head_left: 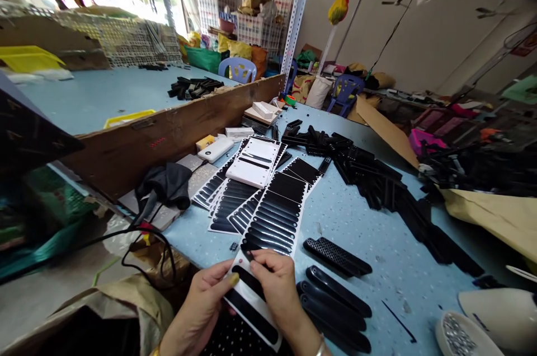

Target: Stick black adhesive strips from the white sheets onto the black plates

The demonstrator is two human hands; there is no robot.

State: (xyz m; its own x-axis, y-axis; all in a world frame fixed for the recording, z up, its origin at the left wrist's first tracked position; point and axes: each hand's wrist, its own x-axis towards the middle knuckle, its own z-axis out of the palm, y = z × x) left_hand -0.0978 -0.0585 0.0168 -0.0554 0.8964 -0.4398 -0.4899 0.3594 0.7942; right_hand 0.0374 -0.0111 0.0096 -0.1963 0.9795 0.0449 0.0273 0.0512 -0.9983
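My left hand [210, 291] grips the edge of a white backing sheet [247, 292] that carries black, round-ended adhesive strips; its thumb lies on top. My right hand [272, 280] is closed in a pinch at the sheet's far end, on the end of a black adhesive strip [247, 254]. Its fingers partly hide that strip. Just beyond my hands lies a sheet of glossy black strips [274, 216]. More such sheets [235, 205] are fanned out to its left, under a white stack [255, 161]. Several smooth black curved pieces [335, 300] rest right of my right hand.
A perforated black piece [338, 256] lies nearby on the blue table [335, 216]. Black parts [369, 177] are heaped along the right. At lower right stands a bowl of small metal bits [457, 336]. A wooden board [176, 132] edges the left, near a dark cloth [165, 185].
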